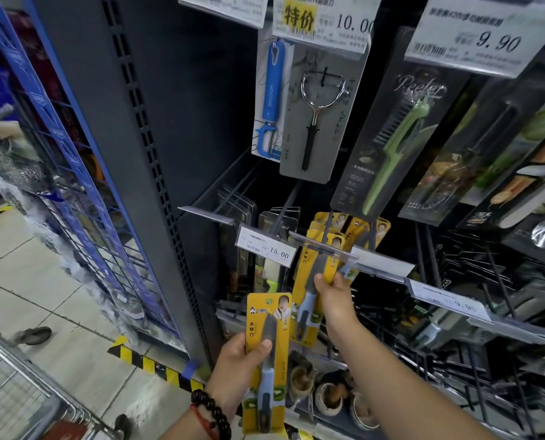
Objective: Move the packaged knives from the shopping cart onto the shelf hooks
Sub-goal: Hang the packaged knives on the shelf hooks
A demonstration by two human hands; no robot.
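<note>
One yellow-carded blue-handled packaged knife (266,360) stands upright at six o'clock; a second identical yellow-carded knife (312,300) hangs tilted at the metal shelf hook (328,227), toward four o'clock.

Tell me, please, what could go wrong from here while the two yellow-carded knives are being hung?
1. The right hand pinches only one edge of the yellow-carded knife at the hook, under a clear plastic price-tag strip; the card's hole could miss the grey metal hook and slip off.
2. The left hand holds the second yellow-carded knife away from the shelf, by thumb and fingers; it may drop towards the round bowls below.
</note>
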